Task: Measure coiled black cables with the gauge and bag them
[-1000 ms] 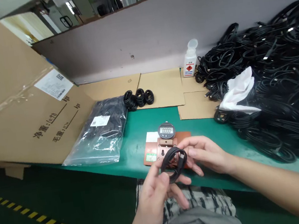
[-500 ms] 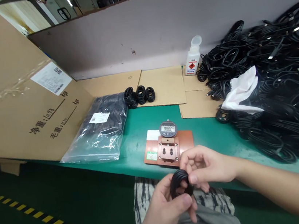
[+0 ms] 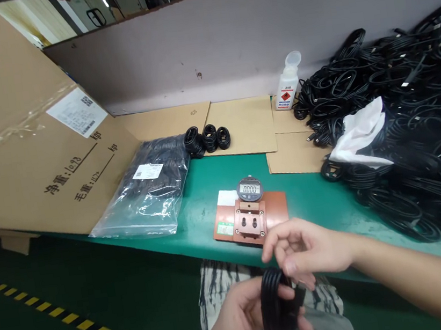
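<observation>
A coiled black cable (image 3: 274, 304) is gripped in my left hand (image 3: 241, 319), whose fingers wrap through and around the loop. The coil is tilted, with its outer windings towards me. At its upper right edge is my right hand (image 3: 308, 248), its fingers curled and its thumb tip against the cable. What lies between those right fingers is partly hidden. Just beyond both hands, a digital dial gauge (image 3: 249, 189) reading 0.000 stands on a reddish-brown base (image 3: 277, 206) with a metal block fixture (image 3: 249, 222).
Small coiled cables (image 3: 209, 138) stand on cardboard sheets (image 3: 247, 123) at the back. A clear bag of cables (image 3: 137, 214) lies beside a large carton (image 3: 22, 175). To the right are a white bottle (image 3: 287, 88), a white cloth (image 3: 358, 133) and a heap of black cables (image 3: 401, 179).
My left hand has lowered and turned the coil, so more of its outer windings show. The right hand has stayed near the coil's top edge, its fingers slightly shifted.
</observation>
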Available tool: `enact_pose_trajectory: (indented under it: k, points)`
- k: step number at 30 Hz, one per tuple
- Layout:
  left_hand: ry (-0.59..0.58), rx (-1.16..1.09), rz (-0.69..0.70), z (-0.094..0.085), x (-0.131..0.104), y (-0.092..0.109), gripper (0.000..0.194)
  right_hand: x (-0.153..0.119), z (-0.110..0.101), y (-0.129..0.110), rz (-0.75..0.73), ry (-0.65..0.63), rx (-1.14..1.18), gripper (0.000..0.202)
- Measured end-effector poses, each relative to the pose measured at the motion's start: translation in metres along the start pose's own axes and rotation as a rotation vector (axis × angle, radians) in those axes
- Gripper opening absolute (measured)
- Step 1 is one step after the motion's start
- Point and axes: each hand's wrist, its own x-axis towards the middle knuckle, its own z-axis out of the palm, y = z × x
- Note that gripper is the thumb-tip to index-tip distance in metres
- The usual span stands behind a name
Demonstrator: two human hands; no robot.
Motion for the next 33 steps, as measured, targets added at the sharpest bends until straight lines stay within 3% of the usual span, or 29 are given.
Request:
enact_pose_trajectory:
  k: [3, 5, 9, 12, 16, 19, 22, 27, 33]
  points:
    - [0.061, 0.216, 0.207, -0.004, 0.002, 0.006, 0.05, -0.002, 0.003, 0.0, -0.241, 0.199, -0.199, 0.029]
    - [0.158, 0.263, 0.297, -0.008, 0.005, 0.008, 0.048, -0.002, 0.004, 0.001, -0.441, 0.25, -0.47, 0.019]
    - [0.283, 0.326, 0.366, -0.013, 0.008, 0.008, 0.04, 0.002, 0.003, 0.007, -0.661, 0.038, -0.885, 0.035]
    - [0.33, 0.381, 0.399, -0.014, 0.008, 0.005, 0.032, 0.006, 0.001, 0.014, -0.745, 0.048, -1.018, 0.043]
    - [0.412, 0.43, 0.45, -0.018, 0.009, 0.005, 0.031, 0.008, 0.0, 0.019, -0.789, 0.136, -1.214, 0.042]
    - [0.408, 0.412, 0.453, -0.022, 0.009, 0.006, 0.033, 0.009, 0.001, 0.02, -0.783, 0.151, -1.303, 0.04]
    - [0.388, 0.377, 0.434, -0.025, 0.008, 0.003, 0.037, 0.009, 0.0, 0.02, -0.792, 0.15, -1.334, 0.042]
    - [0.464, 0.291, 0.503, -0.023, 0.009, -0.015, 0.041, 0.011, -0.002, 0.019, -0.791, 0.159, -1.347, 0.043]
    - [0.348, 0.236, 0.543, -0.023, 0.01, -0.023, 0.039, 0.015, -0.001, 0.019, -0.84, 0.194, -1.394, 0.028]
